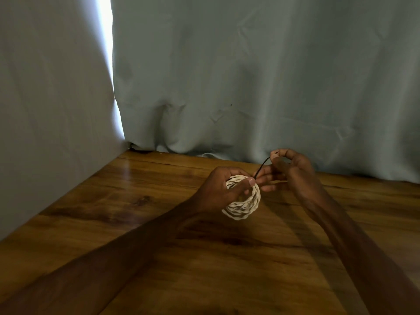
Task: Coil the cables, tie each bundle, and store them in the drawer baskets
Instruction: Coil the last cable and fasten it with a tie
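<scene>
The left hand [217, 188] grips 1 coiled white cable [241, 208], fingers curled round the coil's far side and the thumb pressed across its top. The coil hangs just above the wooden table [147, 258], right of centre. Just right of it, the right hand [294, 172] pinches the upper end of a thin black tie [263, 166] between thumb and forefinger; the tie runs taut down and left to the coil beside the left thumb. 2 grey-blue curtains [250, 76] hang along the table's far and left edges, with a bright gap [106, 42] between them.
</scene>
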Action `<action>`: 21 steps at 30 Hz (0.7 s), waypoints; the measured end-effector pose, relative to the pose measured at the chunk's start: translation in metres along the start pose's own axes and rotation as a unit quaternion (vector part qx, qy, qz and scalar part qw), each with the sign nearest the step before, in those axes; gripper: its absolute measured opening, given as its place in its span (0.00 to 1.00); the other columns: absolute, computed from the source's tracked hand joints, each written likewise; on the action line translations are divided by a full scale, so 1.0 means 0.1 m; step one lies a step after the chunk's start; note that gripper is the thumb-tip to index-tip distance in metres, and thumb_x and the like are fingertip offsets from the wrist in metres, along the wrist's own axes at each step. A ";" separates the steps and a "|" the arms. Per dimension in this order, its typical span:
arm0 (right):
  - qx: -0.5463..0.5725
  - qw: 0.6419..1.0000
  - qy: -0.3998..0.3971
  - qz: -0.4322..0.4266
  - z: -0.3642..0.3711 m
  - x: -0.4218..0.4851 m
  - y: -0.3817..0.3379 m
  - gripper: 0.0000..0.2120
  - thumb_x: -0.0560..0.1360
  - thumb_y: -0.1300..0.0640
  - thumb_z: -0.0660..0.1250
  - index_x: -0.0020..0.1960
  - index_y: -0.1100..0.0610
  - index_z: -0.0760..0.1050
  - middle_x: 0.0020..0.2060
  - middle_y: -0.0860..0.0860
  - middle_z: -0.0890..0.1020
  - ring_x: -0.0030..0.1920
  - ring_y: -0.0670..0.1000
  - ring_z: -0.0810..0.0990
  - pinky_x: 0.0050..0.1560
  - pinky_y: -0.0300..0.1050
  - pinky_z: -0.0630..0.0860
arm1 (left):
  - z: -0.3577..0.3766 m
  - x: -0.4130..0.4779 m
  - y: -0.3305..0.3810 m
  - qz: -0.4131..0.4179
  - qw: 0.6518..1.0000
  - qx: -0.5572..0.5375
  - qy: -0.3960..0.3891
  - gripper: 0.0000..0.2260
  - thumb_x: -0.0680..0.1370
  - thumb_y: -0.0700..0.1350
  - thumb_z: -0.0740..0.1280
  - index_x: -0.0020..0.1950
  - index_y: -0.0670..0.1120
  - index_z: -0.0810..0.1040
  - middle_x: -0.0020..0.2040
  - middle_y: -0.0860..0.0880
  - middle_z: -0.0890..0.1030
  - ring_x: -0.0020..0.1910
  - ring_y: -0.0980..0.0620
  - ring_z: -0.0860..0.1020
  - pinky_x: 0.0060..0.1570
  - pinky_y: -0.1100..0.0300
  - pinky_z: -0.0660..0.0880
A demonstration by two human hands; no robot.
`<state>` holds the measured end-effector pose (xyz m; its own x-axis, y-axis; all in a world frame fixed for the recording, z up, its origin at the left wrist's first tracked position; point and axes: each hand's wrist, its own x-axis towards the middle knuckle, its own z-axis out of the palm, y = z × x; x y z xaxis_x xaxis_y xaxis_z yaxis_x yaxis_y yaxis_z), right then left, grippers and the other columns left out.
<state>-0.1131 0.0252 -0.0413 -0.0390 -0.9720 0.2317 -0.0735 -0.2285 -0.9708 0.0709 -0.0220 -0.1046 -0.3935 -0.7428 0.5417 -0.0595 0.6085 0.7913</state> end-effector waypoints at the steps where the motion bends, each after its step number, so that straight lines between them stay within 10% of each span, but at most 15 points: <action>1: -0.006 1.000 -0.006 -0.009 0.00 0.00 -0.01 0.07 0.85 0.58 0.61 0.60 0.61 0.73 0.42 0.65 0.86 0.38 0.59 0.87 0.37 0.53 0.84 | -0.01 0.01 -0.01 0.002 1.000 0.004 0.005 0.06 0.81 0.43 0.70 0.47 0.43 0.84 0.39 0.53 0.84 0.41 0.55 0.83 0.45 0.59 0.77; 11: 0.056 0.995 -0.068 0.036 -0.04 0.00 0.03 0.18 0.82 0.50 0.62 0.51 0.62 0.84 0.45 0.59 0.87 0.43 0.52 0.86 0.39 0.46 0.84 | -0.10 0.01 -0.09 0.010 0.997 0.065 0.044 0.06 0.80 0.47 0.71 0.52 0.46 0.85 0.42 0.54 0.85 0.44 0.56 0.84 0.47 0.59 0.79; 21: 0.095 0.985 -0.128 0.073 -0.19 -0.03 0.05 0.13 0.71 0.61 0.72 0.55 0.64 0.84 0.52 0.62 0.87 0.48 0.52 0.87 0.45 0.42 0.84 | -0.13 -0.01 -0.07 0.037 0.989 0.128 0.065 0.06 0.80 0.48 0.71 0.52 0.47 0.84 0.43 0.53 0.85 0.44 0.55 0.84 0.47 0.51 0.81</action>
<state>-0.1324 0.0278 -0.0452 0.2189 -0.9716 0.0898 0.1027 -0.0685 -0.9923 0.0838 -0.0292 -0.1076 -0.2857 -0.7136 0.6397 -0.2722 0.7004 0.6598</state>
